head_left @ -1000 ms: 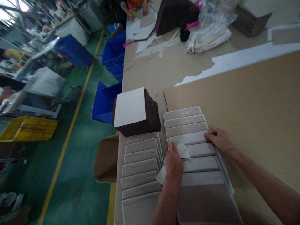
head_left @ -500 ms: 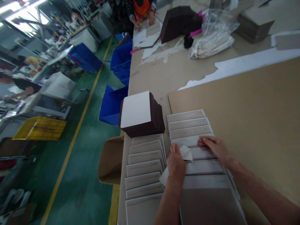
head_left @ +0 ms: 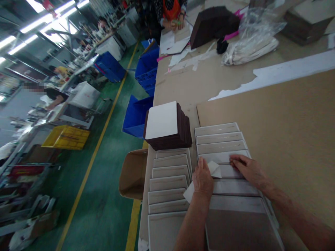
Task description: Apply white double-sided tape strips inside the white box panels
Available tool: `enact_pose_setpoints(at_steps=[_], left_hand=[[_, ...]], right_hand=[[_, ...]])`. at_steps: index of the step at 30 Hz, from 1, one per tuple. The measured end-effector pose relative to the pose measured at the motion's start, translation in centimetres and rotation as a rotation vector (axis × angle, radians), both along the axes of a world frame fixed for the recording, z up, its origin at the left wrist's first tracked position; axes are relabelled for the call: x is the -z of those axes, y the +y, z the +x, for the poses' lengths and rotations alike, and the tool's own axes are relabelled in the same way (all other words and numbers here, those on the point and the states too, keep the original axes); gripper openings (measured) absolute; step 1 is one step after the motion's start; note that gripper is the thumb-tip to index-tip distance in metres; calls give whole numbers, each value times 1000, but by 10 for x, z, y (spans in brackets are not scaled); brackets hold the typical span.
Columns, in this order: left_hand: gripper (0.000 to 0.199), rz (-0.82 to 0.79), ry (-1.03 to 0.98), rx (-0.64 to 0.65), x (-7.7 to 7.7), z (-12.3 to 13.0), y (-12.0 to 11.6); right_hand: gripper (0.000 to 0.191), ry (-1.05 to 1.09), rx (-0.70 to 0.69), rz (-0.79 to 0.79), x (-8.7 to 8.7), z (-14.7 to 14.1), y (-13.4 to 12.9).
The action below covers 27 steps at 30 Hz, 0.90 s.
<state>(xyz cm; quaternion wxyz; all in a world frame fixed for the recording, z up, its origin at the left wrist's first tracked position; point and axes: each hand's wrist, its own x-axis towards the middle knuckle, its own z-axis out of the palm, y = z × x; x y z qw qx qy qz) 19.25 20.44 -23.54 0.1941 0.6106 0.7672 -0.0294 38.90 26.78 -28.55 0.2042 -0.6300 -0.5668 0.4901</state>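
L hand [head_left: 202,179] lies palm down on a row of overlapping grey cards [head_left: 230,186] spread on the worktop [head_left: 274,115], fingers closed over a white cloth [head_left: 213,169]; corners of the cloth stick out past the fingers and by the wrist. R hand [head_left: 248,170] is open and flat, fingertips pressing one card just right of the cloth, gripping nothing. The row runs from near the person's body away toward the middle of the brown board, each card showing a pale strip w/ a thin line on it.

A second row of like cards [head_left: 169,181] lies beside it on the left, near the worktop edge. At its far end stands a stack of dark brown boards w/ a white top sheet [head_left: 166,125], touching or almost touching the first card. An open cardboard box [head_left: 133,172] hangs off the worktop edge below that.

Far end of worktop: clear plastic bag of pale strips [head_left: 251,45], a dark folded piece [head_left: 213,24], paper scraps. Another person in an orange top [head_left: 172,10] works there. Blue bins [head_left: 137,111] and a yellow crate [head_left: 66,137] sit on the green floor
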Motion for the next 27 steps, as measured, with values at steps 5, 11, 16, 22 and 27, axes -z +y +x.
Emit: enact_pose_setpoints(at_steps=[5, 11, 16, 22, 27], left_hand=[[53, 4, 14, -88, -10, -8, 0], [59, 19, -135, 172, -7, 12, -4], [68, -160, 17, 50, -9, 14, 0], [40, 92, -259, -321, -41, -9, -15], [31, 16, -1115, -770, -52, 15, -14]], right_hand=[[38, -114, -150, 261, 0, -4, -1], [37, -159, -226, 383, -4, -8, -8], [39, -155, -229, 380, 2, -6, -6], [40, -68, -116, 239, -10, -6, -8], [44, 186, -70, -76, -53, -18, -21]])
